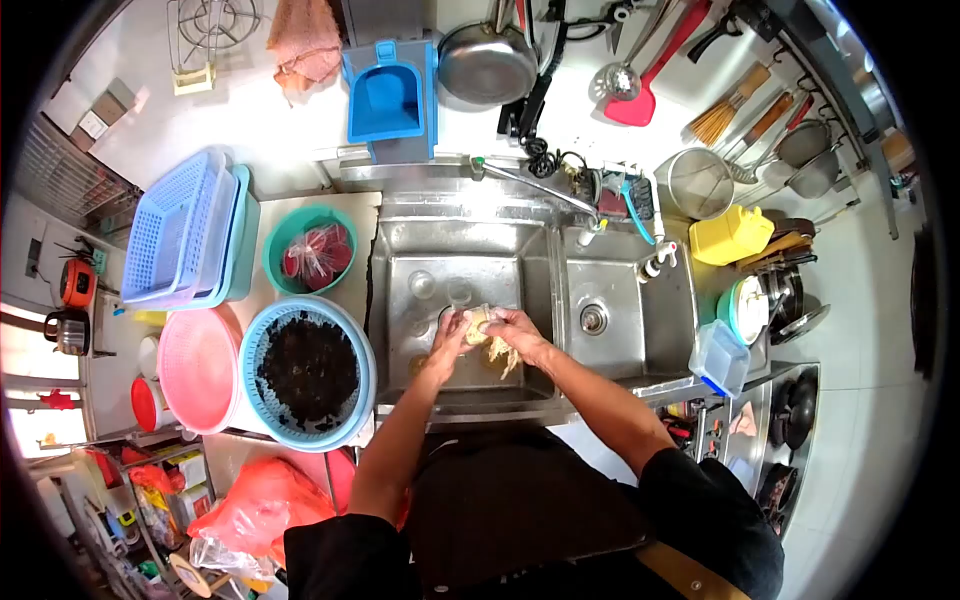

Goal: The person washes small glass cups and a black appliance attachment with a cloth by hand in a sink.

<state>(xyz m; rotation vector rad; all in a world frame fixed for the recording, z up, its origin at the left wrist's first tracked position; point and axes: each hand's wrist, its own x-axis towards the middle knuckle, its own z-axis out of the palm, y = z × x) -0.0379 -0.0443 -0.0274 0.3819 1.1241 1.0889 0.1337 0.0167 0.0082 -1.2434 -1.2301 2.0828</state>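
Over the left basin of a steel double sink [400, 235], both hands hold one pale yellowish object between them, with a ragged, stringy part hanging below it. My left hand [450, 335] has its fingers round the left side of this pale item [478, 322]. From the right, my right hand [520, 335] grips it, and the frayed part dangles under that hand. Clear round cups or glasses [421, 285] stand in the basin behind the hands. What the pale item is cannot be made out.
Left of the sink are a blue basket of dark pieces [307, 370], a pink basket [200, 370], a green bowl [310, 250] and stacked baskets [180, 230]. A faucet [540, 187] crosses behind; a yellow jug [730, 236] and clear container [718, 357] stand right.
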